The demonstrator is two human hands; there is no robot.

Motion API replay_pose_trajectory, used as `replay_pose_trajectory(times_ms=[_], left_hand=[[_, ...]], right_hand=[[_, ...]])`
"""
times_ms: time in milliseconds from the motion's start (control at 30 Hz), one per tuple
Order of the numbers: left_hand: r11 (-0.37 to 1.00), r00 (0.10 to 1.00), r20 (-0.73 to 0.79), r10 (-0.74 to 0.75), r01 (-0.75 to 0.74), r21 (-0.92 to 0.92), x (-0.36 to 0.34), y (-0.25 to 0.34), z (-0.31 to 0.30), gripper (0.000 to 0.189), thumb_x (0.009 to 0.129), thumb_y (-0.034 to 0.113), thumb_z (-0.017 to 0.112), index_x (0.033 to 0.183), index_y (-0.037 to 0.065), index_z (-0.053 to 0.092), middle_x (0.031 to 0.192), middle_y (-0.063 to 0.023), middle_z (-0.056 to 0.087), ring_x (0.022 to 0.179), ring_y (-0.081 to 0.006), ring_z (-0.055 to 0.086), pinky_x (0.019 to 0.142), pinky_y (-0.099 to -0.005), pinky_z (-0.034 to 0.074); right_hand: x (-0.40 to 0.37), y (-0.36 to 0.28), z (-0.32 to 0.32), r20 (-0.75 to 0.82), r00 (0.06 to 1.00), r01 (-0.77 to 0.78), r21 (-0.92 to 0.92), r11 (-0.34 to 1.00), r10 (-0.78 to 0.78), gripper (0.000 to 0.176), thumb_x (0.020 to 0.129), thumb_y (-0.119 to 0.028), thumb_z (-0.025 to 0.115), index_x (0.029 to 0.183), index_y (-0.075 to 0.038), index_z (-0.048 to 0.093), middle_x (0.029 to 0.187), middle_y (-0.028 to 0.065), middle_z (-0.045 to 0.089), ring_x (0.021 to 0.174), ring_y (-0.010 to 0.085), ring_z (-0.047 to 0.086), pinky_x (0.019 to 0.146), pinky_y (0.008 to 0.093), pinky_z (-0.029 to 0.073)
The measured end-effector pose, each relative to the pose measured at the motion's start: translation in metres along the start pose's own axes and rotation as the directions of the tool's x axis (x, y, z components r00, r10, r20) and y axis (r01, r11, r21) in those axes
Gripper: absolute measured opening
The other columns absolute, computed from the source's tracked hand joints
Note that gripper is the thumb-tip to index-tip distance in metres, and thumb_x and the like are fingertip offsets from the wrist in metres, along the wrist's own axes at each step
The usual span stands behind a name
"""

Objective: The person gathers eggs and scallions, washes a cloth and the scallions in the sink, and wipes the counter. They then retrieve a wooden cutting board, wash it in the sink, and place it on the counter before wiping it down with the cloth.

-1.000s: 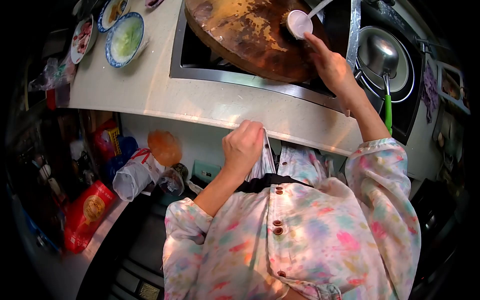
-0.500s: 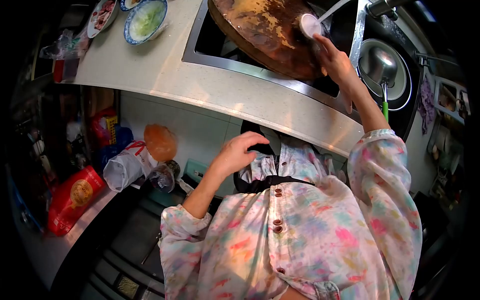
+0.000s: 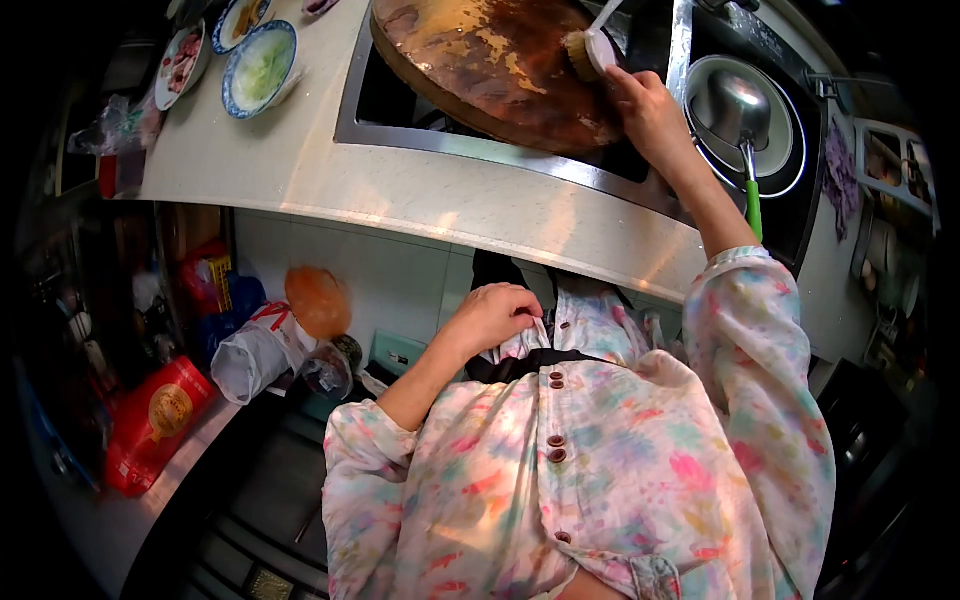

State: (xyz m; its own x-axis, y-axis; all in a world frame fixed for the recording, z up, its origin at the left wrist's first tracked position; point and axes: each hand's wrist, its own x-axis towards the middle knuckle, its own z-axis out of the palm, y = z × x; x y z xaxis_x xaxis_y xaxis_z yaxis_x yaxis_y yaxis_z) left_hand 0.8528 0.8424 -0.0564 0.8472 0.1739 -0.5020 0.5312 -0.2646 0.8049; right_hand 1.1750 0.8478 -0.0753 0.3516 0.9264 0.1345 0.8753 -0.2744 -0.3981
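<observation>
My right hand is closed on a white scrub brush by its head, with the pale bristles facing left and the handle pointing up. The brush is at the right part of a thick round wooden cutting board, whose surface is dark, wet-looking and patchy. The board rests tilted over the metal-rimmed sink. Down at my waist, my left hand pinches the fabric of my multicoloured shirt, just above a black strap.
Right of the board, a metal ladle with a green handle lies in a white basin. On the counter at left stand a bowl of shredded greens and a bowl of meat. Bags, including a red one, sit lower left.
My left hand has gone from hovering with loose fingers to pinching the shirt. The brush has tipped so its bristles show. The whole view has shifted slightly.
</observation>
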Motion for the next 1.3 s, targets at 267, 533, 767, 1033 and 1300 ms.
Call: replay_pose_trajectory(times_ms=[267, 533, 767, 1033, 1300], left_hand=[[0.999, 0.987, -0.161, 0.004, -0.012, -0.045, 0.009, 0.014, -0.014, 0.014, 0.07, 0.006, 0.063, 0.083, 0.005, 0.059, 0.076, -0.0072, 0.058, 0.073, -0.0202, 0.059, 0.065, -0.0307, 0.048], [0.998, 0.998, -0.044, -0.045, 0.047, 0.051, 0.012, 0.016, -0.003, 0.015, 0.073, 0.01, 0.061, 0.088, 0.006, 0.062, 0.082, -0.0083, 0.059, 0.075, -0.0241, 0.059, 0.067, -0.0327, 0.048], [0.988, 1.0, 0.022, 0.012, -0.015, 0.151, 0.004, 0.008, 0.014, 0.014, 0.076, 0.011, 0.06, 0.088, 0.006, 0.064, 0.086, -0.0094, 0.06, 0.08, -0.0271, 0.06, 0.068, -0.0344, 0.048], [0.984, 0.933, -0.313, 0.177, -0.156, 0.092, -0.008, -0.005, -0.002, 0.009, 0.074, 0.005, 0.062, 0.083, 0.003, 0.064, 0.076, -0.0118, 0.06, 0.069, -0.0285, 0.06, 0.06, -0.0334, 0.047], [0.998, 0.943, -0.333, -0.013, -0.009, -0.064, -0.052, -0.055, -0.001, 0.011, 0.074, 0.005, 0.061, 0.084, 0.003, 0.065, 0.082, -0.013, 0.063, 0.07, -0.0243, 0.062, 0.062, -0.0316, 0.048]], right_hand=[[-0.097, -0.089, -0.061, 0.356, 0.854, 0.235, 0.388, 0.891, -0.38, 0.013, 0.064, -0.01, 0.065, 0.071, -0.009, 0.054, 0.083, 0.0081, 0.051, 0.081, 0.0245, 0.053, 0.067, 0.0375, 0.039], [-0.149, -0.092, -0.043, 0.595, 0.762, -0.135, 0.53, 0.837, -0.254, 0.014, 0.07, -0.013, 0.065, 0.083, -0.008, 0.063, 0.081, 0.0096, 0.056, 0.074, 0.0285, 0.058, 0.063, 0.0382, 0.046], [-0.163, -0.098, -0.028, 0.637, 0.644, 0.086, 0.49, 0.867, -0.424, 0.008, 0.07, -0.016, 0.063, 0.075, -0.009, 0.062, 0.077, 0.0068, 0.056, 0.07, 0.0265, 0.059, 0.059, 0.0373, 0.047], [-0.172, -0.135, 0.0, 0.212, 0.954, 0.123, 0.367, 0.922, -0.212, 0.012, 0.067, -0.012, 0.062, 0.068, -0.007, 0.052, 0.073, 0.0055, 0.049, 0.067, 0.0232, 0.057, 0.051, 0.0352, 0.045], [-0.197, -0.177, 0.049, 0.331, 0.942, -0.101, 0.425, 0.899, -0.051, 0.008, 0.074, -0.014, 0.06, 0.076, -0.007, 0.058, 0.079, 0.0063, 0.053, 0.07, 0.0264, 0.058, 0.055, 0.0381, 0.045]])
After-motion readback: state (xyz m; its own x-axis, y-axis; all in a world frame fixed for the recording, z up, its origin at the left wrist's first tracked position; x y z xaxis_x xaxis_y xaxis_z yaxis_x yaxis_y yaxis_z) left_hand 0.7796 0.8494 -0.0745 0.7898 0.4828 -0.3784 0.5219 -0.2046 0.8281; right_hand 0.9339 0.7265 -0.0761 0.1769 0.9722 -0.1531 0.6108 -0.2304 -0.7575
